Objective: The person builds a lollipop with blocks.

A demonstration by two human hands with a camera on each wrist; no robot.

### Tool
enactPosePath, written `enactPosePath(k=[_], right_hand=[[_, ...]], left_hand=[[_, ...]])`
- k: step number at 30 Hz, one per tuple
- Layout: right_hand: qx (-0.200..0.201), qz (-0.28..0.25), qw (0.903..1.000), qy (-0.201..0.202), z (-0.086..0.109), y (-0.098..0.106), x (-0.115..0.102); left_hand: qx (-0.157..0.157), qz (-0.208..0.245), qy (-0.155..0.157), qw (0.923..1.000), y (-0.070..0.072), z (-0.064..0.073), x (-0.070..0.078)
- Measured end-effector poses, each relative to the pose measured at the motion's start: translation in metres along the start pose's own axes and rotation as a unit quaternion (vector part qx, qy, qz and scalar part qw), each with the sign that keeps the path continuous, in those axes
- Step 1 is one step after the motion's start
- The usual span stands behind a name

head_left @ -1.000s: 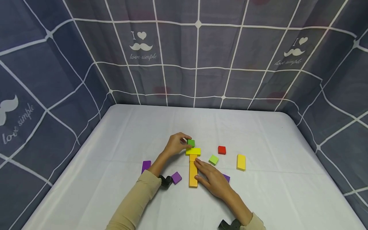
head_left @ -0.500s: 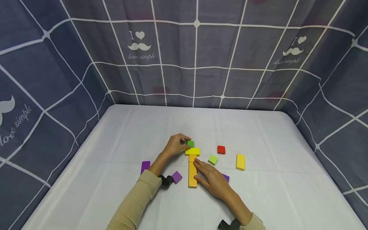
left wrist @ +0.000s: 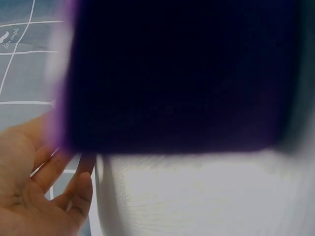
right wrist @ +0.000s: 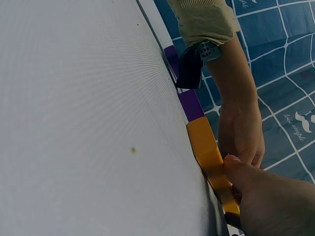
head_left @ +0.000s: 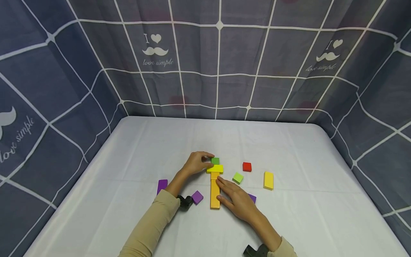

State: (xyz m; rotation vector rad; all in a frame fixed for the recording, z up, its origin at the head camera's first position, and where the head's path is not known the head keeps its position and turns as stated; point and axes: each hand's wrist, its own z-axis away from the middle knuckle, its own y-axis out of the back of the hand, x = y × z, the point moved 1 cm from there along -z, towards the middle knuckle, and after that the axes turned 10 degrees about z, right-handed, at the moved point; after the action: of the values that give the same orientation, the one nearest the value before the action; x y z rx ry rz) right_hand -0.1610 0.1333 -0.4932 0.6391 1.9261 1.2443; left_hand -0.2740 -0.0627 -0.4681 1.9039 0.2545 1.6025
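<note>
My left hand pinches a small green block between thumb and fingertips, just behind a yellow block lying crosswise. Below the yellow one, a short orange block and a long orange block form a straight stem. My right hand rests along the stem's right side, fingers extended; in the right wrist view its thumb touches the orange piece. In the left wrist view a dark purple block fills much of the picture and hides the green block.
Right of the stem lie a light green block, a red block and a yellow block. One purple block sits by the left wrist, another farther left. My right hand partly covers a third purple block.
The green block has shifted slightly to the right along the back of the yellow block, with my left hand moving along. My right hand has stayed at the orange blocks.
</note>
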Motion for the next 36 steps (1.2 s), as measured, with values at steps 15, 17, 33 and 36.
enactPosePath(k=[15,17,33,36], right_hand=[[0.005,0.001,1.0,0.005,-0.0004,0.0003,0.0003],[0.005,0.001,1.0,0.006,-0.0005,0.0003,0.0004],[0.006,-0.002,0.9999,0.008,-0.0008,0.0005,0.0005],[0.004,-0.003,1.0,0.007,-0.0008,-0.0001,0.0004]], left_hand=[[-0.048,-0.001,0.003,0.9989,0.0031,0.0019,0.0016],[-0.051,0.0,0.001,0.9987,0.0033,0.0016,0.001],[-0.063,-0.009,-0.006,0.998,0.0033,0.0023,0.0006],[-0.064,-0.012,-0.009,0.9979,0.0058,0.0046,0.0043]])
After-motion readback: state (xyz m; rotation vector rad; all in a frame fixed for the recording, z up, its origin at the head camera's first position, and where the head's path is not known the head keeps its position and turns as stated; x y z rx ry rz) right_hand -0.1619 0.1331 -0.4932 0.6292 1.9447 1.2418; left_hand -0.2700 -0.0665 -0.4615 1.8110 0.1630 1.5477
